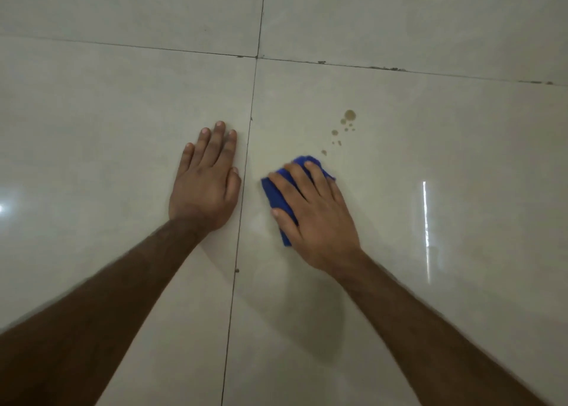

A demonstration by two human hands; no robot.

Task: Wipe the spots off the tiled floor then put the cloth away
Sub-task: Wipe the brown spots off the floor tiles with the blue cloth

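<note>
The fingers [307, 178] of the right hand [316, 218] lay spread and pressed down on a blue cloth [278, 196], pinning it flat against the tiled floor [430, 175] rather than curling around it. The cloth was bunched under the palm, and showed past the fingertips at its far edge and beside the thumb on the inner side. Just beyond those fingertips and a little to the outer side, a trail of brown spots [341, 129] ran away from the cloth; the nearest small drop sat just beside the cloth's far edge without touching it, and the largest round drop was the farthest out. None of the spots was under the cloth.

The left hand [204, 190] rested palm down on the bare tile with its fingers [215, 141] extended, held together and holding nothing. A dark grout line [246, 175] ran between the two hands, just beside the left thumb. A second grout line [399, 69] crossed it well beyond all the fingertips, with dark grime specks along it. Bright glare streaks lay on the glossy tile to the outer side of the right hand.
</note>
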